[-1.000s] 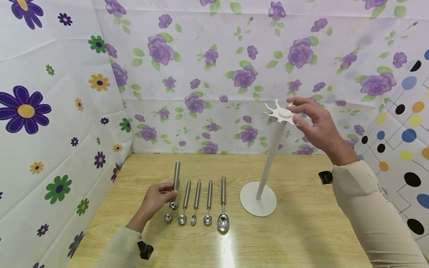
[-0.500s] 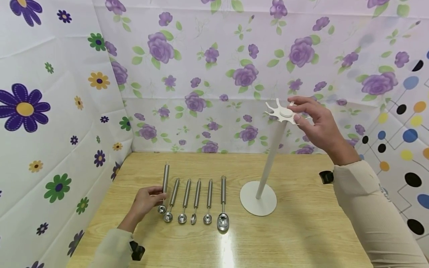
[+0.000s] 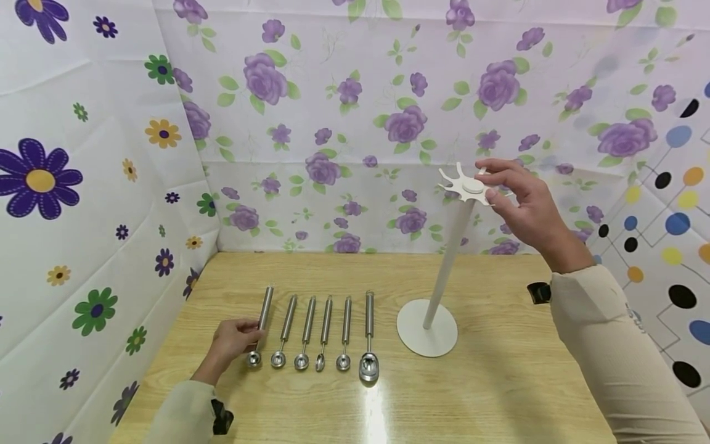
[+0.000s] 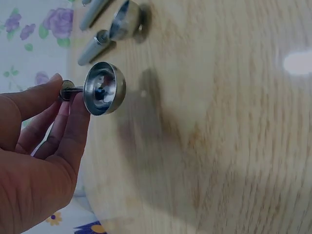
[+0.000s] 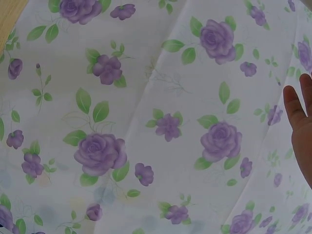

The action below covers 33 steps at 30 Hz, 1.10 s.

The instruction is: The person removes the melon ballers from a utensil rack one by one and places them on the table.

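Steel melon baller (image 3: 260,327) lies at the left end of a row of five others (image 3: 327,333) on the wooden counter (image 3: 499,382), its handle pinched by the left hand (image 3: 230,342). Right hand (image 3: 524,200), fingers curled, holds the slotted top of a white stand (image 3: 444,265).

Silver steel scoops (image 3: 310,333), white stand (image 3: 440,296), pale wood-grain table (image 3: 499,370), purple-rose backdrop (image 3: 333,123), beige sleeves (image 3: 616,357).
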Each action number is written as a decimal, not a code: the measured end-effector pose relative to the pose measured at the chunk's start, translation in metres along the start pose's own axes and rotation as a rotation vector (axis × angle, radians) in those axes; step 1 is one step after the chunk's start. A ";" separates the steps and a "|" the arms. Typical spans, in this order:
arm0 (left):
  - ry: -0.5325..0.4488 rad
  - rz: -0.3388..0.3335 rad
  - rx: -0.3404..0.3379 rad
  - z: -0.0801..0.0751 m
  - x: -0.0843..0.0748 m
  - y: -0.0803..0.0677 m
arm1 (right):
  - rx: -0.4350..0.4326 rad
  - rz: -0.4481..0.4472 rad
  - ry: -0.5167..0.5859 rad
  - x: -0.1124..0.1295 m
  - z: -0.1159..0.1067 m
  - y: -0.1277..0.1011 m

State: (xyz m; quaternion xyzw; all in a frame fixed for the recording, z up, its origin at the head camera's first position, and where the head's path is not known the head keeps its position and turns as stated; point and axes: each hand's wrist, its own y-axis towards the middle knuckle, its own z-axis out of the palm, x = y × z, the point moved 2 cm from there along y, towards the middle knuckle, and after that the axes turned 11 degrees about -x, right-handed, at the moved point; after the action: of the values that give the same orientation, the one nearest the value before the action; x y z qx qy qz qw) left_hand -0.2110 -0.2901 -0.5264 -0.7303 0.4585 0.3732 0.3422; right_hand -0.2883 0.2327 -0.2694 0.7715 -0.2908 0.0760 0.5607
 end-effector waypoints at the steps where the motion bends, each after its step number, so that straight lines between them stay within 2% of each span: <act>1: 0.013 -0.007 0.000 -0.001 0.002 0.001 | 0.001 -0.001 -0.001 0.000 0.000 0.000; 11: 0.103 -0.073 0.013 -0.003 0.013 0.011 | 0.004 0.008 0.014 -0.001 0.002 0.001; 20: 0.131 -0.084 0.020 0.002 0.015 0.019 | -0.001 0.006 0.009 -0.001 0.001 0.001; 33: 0.158 -0.087 0.022 0.005 0.014 0.024 | -0.006 0.003 0.034 0.000 0.002 0.000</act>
State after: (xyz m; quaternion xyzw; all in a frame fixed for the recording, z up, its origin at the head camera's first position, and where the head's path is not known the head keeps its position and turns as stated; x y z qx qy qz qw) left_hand -0.2302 -0.2996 -0.5446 -0.7729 0.4559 0.2943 0.3289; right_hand -0.2884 0.2311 -0.2696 0.7680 -0.2826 0.0893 0.5678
